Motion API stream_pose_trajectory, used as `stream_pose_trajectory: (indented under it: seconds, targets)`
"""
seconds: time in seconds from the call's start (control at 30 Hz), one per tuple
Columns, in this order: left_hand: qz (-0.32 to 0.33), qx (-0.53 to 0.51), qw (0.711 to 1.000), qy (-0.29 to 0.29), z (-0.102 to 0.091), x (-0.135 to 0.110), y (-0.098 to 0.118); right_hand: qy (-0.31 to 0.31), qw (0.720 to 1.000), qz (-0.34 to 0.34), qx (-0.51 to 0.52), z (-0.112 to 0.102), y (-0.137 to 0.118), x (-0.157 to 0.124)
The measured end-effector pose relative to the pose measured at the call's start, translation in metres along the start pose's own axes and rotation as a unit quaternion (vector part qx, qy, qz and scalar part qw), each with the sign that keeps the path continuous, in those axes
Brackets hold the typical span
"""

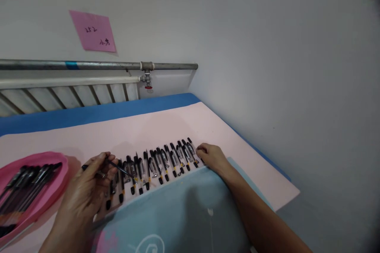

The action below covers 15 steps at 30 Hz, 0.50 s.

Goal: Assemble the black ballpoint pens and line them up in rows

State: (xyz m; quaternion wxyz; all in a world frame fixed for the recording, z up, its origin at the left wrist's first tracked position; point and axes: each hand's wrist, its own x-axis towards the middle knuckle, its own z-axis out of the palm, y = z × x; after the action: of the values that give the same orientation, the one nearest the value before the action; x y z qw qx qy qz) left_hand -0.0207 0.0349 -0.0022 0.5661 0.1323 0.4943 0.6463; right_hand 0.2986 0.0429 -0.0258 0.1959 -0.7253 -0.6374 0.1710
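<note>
A row of several black pens (157, 164) lies side by side on the pink table surface (166, 126), along the far edge of a light blue cloth (178, 205). My left hand (86, 189) is at the row's left end, its fingers closed on a thin black pen refill (117, 167) that points right over the pens. My right hand (212, 158) rests at the row's right end with fingers curled against the last pens; what it holds, if anything, is hidden.
A pink tray (44, 197) with several more black pens stands at the left. The blue table edge (97, 112) runs along the back, below a radiator (68, 95) and a metal pipe (97, 65). A grey wall (282, 87) closes the right side.
</note>
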Motion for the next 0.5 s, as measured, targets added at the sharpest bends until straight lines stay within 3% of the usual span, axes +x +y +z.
stream_pose_trajectory:
  seconds: [0.3,0.43,0.5]
  targets:
    - [-0.011,0.018,1.0,-0.007,0.001,-0.003,0.0,0.004,0.999,-0.027,0.023,0.0,0.001,-0.002]
    - [-0.002,0.044,0.998,-0.039,0.008,-0.012,-0.008,0.086,0.99,-0.027,0.107,-0.005,-0.01,-0.007]
    - [-0.01,0.049,0.997,-0.067,0.015,-0.021,-0.015,0.056,0.983,-0.042,0.17,-0.007,-0.024,-0.017]
